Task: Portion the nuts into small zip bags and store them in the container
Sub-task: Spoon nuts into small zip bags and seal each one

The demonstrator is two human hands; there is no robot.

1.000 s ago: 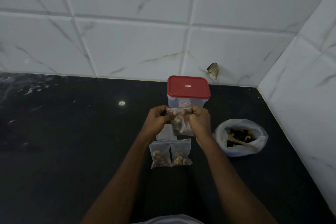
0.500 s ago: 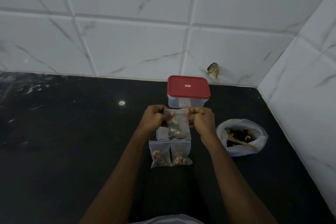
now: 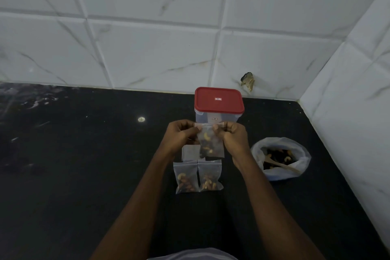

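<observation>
I have both hands raised over the black stone counter [image 3: 84, 175]. The left hand [image 3: 179, 135] and the right hand [image 3: 234, 137] each pinch the top strip of a small clear zip bag of mixed nuts [image 3: 211, 143]. The fingers are curled tight at its two upper corners, so it hangs upright between them, off the counter. I cannot tell whether its seal is closed.

I take that bag as the centre of the dial. At 12 o'clock, just behind the knuckles, stands the clear rectangular plastic container [image 3: 215, 117] with its red lid [image 3: 219, 100] on. At 6 o'clock two filled clear zip bags lie flat side by side, their edges touching: the left filled bag [image 3: 185, 177] and the right filled bag [image 3: 210, 175]. At about 8 o'clock, partly hidden behind the held bag, lie flat pale empty zip bags [image 3: 190, 152]; I cannot count them. At 4 o'clock, near the right wrist, sits a white plastic bag of loose nuts [image 3: 304, 160], mouth rolled open, with a wooden spoon [image 3: 280, 164] lying in it. A white marble-veined tiled wall [image 3: 147, 53] runs along 12 o'clock and turns the corner at 3 o'clock.
</observation>
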